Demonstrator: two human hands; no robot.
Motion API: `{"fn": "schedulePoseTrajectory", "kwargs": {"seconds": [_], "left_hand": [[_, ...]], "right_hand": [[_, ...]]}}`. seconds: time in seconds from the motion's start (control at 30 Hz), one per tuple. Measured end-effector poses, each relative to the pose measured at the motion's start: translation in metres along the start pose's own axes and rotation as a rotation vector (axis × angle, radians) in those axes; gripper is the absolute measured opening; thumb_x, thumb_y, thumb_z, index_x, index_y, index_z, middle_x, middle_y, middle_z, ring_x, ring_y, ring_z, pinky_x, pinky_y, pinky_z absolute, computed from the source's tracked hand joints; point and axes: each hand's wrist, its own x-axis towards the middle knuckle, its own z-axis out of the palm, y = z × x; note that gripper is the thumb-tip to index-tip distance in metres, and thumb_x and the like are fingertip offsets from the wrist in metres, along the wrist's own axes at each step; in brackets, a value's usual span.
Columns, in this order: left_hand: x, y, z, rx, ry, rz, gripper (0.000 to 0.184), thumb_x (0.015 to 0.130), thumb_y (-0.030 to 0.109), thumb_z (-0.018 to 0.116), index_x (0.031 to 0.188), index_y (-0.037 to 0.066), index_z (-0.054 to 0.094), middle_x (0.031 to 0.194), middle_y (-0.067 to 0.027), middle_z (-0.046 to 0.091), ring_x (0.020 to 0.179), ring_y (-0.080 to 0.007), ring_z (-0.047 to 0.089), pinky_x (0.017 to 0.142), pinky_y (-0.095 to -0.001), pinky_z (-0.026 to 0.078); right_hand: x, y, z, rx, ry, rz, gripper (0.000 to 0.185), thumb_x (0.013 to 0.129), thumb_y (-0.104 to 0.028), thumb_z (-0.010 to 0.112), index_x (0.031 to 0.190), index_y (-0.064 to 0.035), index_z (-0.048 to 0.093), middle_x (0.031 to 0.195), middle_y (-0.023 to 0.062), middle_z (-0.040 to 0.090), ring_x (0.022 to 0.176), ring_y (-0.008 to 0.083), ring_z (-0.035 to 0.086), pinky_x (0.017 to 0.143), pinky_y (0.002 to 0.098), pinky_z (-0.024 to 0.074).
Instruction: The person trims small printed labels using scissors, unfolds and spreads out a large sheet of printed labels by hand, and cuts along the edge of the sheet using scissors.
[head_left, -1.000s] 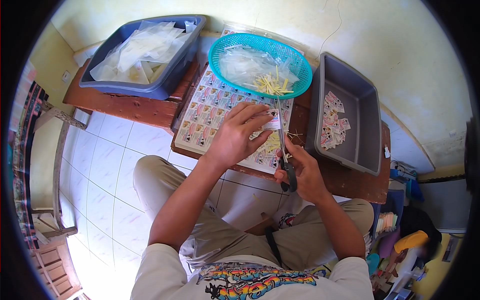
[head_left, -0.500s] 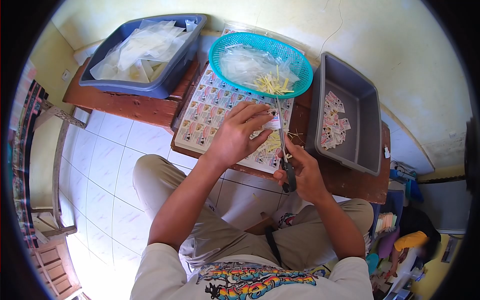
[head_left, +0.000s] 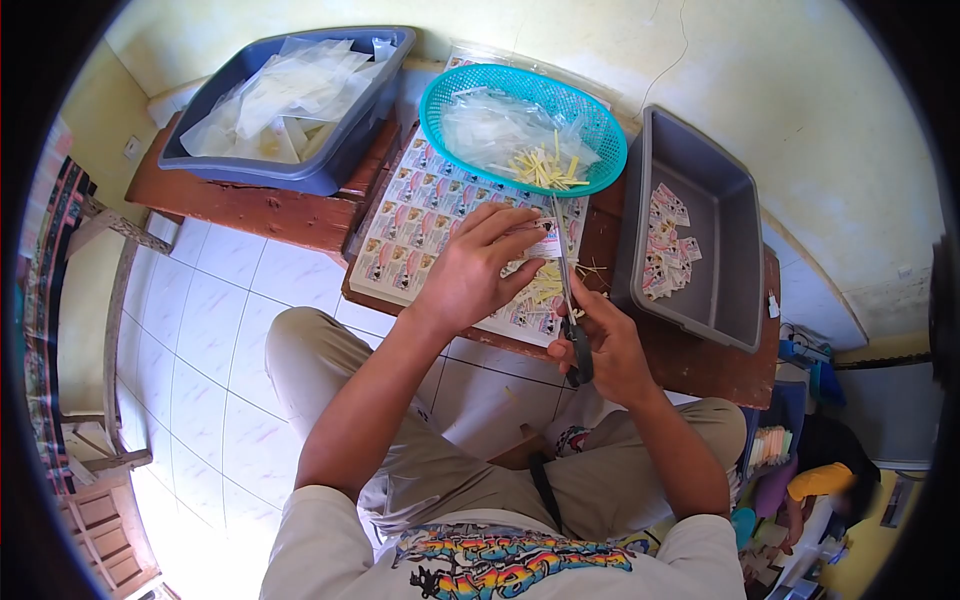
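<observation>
My left hand (head_left: 480, 265) pinches a small printed label (head_left: 546, 238) between thumb and fingers, above a stack of printed label sheets (head_left: 410, 225). My right hand (head_left: 607, 345) is closed on the black handles of a pair of scissors (head_left: 577, 345). The scissor blades point away from me, along the right edge of the label, and look nearly closed. Thin yellowish strips (head_left: 548, 285) lie on the sheets under my hands. Just beyond the blade tips sits a turquoise basket (head_left: 432, 125) with clear plastic bags (head_left: 490, 125) and more strips (head_left: 550, 168).
A grey tray (head_left: 735, 240) at the right holds cut labels (head_left: 665, 250). On the left, a blue-grey tub (head_left: 250, 178) holds translucent plastic bags (head_left: 290, 95). Both stand on brown wooden surfaces (head_left: 250, 215). Another person (head_left: 835, 465) bends over things at the lower right.
The scissor handles have come closer together, and the blades have closed along the label. My left hand has stayed in place. The other person's arm has come into view, reaching down.
</observation>
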Motion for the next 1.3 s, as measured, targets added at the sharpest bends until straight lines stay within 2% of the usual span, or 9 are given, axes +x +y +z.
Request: {"fn": "schedulePoseTrajectory", "kwargs": {"seconds": [0.6,0.87,1.1,1.17,1.2,1.27,1.3], "left_hand": [[0.001,-0.001,0.000,-0.007,0.002,-0.001,0.036,0.078,0.010,0.089,0.112,0.005,0.078,0.126,-0.0108,0.073,0.115,-0.0311,0.068,0.101,-0.0438,0.055],[0.000,-0.003,0.001,-0.005,0.008,0.007,0.035,0.078,0.009,0.088,0.112,0.005,0.077,0.125,-0.0111,0.073,0.113,-0.0309,0.069,0.099,-0.0434,0.055],[0.002,-0.002,-0.002,0.001,0.014,0.008,0.036,0.078,0.009,0.089,0.111,0.006,0.077,0.125,-0.0101,0.074,0.114,-0.0302,0.069,0.099,-0.0432,0.056],[0.003,-0.001,-0.003,0.013,0.017,0.007,0.036,0.078,0.010,0.089,0.111,0.006,0.077,0.125,-0.0097,0.074,0.114,-0.0300,0.069,0.100,-0.0435,0.055],[0.003,-0.001,-0.004,0.025,0.018,0.013,0.037,0.077,0.010,0.089,0.112,0.006,0.077,0.125,-0.0095,0.074,0.115,-0.0300,0.069,0.101,-0.0440,0.055],[0.004,0.000,-0.006,0.035,0.017,0.025,0.038,0.077,0.010,0.089,0.113,0.006,0.077,0.125,-0.0092,0.074,0.115,-0.0300,0.069,0.102,-0.0445,0.054],[0.004,0.001,-0.007,0.041,0.015,0.024,0.038,0.077,0.010,0.089,0.114,0.006,0.077,0.125,-0.0092,0.074,0.115,-0.0301,0.069,0.103,-0.0448,0.054]], "right_hand": [[0.001,0.004,0.002,-0.008,0.024,0.010,0.097,0.085,-0.014,0.090,0.165,-0.0062,0.037,0.124,0.0051,0.053,0.087,0.0108,0.063,0.063,0.0255,0.0572],[0.001,0.000,0.001,-0.032,0.029,0.046,0.096,0.085,-0.013,0.090,0.165,-0.0066,0.037,0.123,0.0058,0.053,0.076,0.0108,0.063,0.060,0.0257,0.0566],[0.005,0.008,-0.001,-0.009,0.063,0.056,0.095,0.086,-0.011,0.089,0.165,-0.0067,0.037,0.125,0.0058,0.054,0.080,0.0101,0.063,0.058,0.0252,0.0568],[0.008,0.015,-0.005,-0.036,0.107,0.032,0.099,0.079,-0.019,0.095,0.163,-0.0092,0.043,0.122,0.0111,0.057,0.083,0.0127,0.064,0.062,0.0289,0.0583],[0.011,0.017,-0.009,-0.035,0.109,0.030,0.099,0.079,-0.019,0.095,0.163,-0.0092,0.043,0.122,0.0111,0.057,0.083,0.0127,0.064,0.062,0.0289,0.0583],[0.015,0.020,-0.016,-0.633,0.107,-0.039,0.100,0.077,-0.026,0.096,0.161,-0.0093,0.046,0.118,0.0149,0.057,0.085,0.0186,0.066,0.073,0.0338,0.0584],[0.016,0.022,-0.016,-0.630,0.112,-0.040,0.100,0.077,-0.026,0.096,0.161,-0.0093,0.046,0.118,0.0149,0.057,0.085,0.0186,0.066,0.073,0.0338,0.0584]]}}
